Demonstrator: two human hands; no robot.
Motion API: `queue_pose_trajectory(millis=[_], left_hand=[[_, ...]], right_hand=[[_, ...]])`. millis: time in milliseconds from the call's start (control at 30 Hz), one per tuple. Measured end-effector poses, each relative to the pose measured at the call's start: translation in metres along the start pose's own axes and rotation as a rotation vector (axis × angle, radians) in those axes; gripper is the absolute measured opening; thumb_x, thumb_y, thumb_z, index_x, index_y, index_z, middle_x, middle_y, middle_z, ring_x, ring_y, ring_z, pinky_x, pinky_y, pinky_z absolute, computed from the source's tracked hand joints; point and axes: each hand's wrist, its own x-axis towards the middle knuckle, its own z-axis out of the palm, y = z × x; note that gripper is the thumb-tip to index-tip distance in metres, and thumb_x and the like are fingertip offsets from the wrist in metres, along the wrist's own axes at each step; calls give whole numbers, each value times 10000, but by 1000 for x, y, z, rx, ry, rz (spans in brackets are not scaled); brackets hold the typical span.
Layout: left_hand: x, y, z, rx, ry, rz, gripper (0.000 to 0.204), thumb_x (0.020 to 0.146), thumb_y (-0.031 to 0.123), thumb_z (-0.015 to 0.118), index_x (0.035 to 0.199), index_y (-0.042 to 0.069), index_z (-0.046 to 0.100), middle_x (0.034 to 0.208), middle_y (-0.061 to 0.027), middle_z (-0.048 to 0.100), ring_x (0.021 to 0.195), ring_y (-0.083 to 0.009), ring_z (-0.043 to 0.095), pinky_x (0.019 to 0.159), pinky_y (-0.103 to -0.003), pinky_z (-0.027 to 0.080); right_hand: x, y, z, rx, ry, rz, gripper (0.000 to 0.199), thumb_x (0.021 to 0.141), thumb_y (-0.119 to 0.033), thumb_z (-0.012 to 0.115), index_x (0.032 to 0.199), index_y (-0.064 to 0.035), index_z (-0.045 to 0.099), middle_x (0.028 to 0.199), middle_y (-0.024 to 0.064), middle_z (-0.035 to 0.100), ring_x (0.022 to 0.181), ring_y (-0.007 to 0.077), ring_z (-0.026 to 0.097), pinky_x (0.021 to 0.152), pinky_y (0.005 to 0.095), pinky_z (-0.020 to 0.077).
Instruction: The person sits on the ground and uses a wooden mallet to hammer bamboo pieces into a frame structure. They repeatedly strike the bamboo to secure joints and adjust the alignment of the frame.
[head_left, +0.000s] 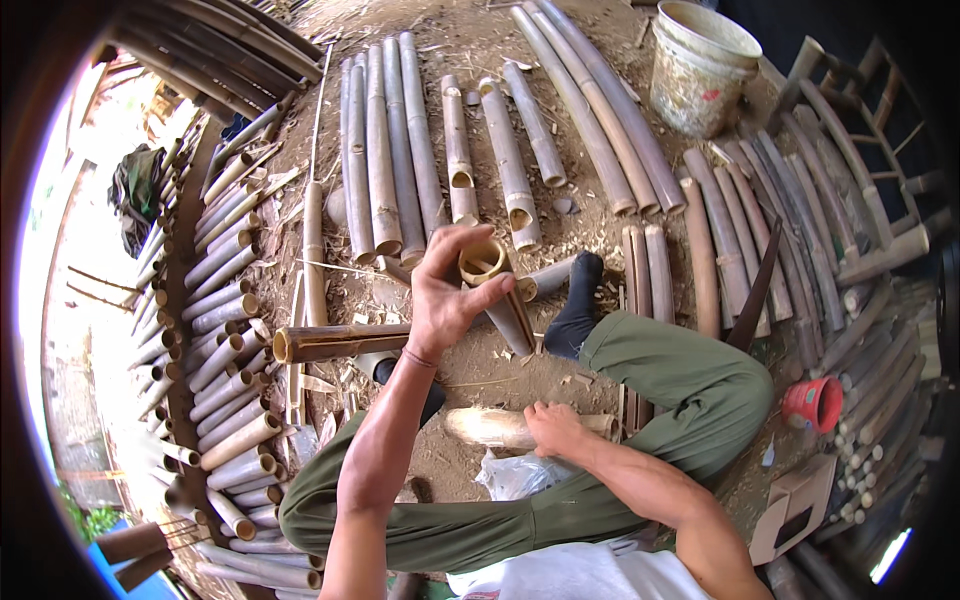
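Observation:
My left hand is closed round the upper end of a bamboo tube, its thumb on the near side and fingers on the far side. The tube stands tilted with its hollow mouth facing up, and its lower end is near the ground between my feet. Closer to my body, my right hand grips a short pale bamboo piece lying crosswise on the ground. A split bamboo length lies to the left of my left wrist. Behind the held tube, another bamboo piece rests by my dark sock.
Bamboo poles lie in rows ahead, some with cut notches. Cut tubes are stacked along the left. A dirty white bucket, a red cup and more bamboo are at right. A clear plastic bag lies between my legs.

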Motion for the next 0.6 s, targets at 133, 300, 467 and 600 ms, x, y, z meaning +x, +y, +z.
queue_pose_trajectory(millis=[133,300,467,600], left_hand=[[-16,-34,-8,-195,82,-94,959,798,257,831,1549,44,275,1390,-197,557,1207,-257,598,1065,-369,466],[-26,-74,32,344,534,-251,743,789,221,839,1365,18,417,1163,-125,622,1038,-206,620,932,-357,523],[7,-50,27,96,304,-51,600,728,277,886,1165,25,561,1012,-79,660,902,-166,651,823,-346,565],[55,4,35,-11,141,26,576,700,288,913,1108,23,604,980,-51,682,881,-142,658,802,-319,569]], right_hand=[[5,4,3,27,17,14,690,616,-277,885,1163,28,595,1097,184,672,992,328,692,848,395,573],[9,9,9,82,-14,25,708,605,-296,869,1166,13,566,1115,182,655,988,353,676,858,434,555],[7,14,10,127,-67,62,717,624,-298,872,1190,18,566,1151,186,658,1042,363,674,910,427,546],[9,16,-2,175,-113,64,736,628,-336,861,1186,17,536,1165,203,638,1075,390,647,927,451,529]])
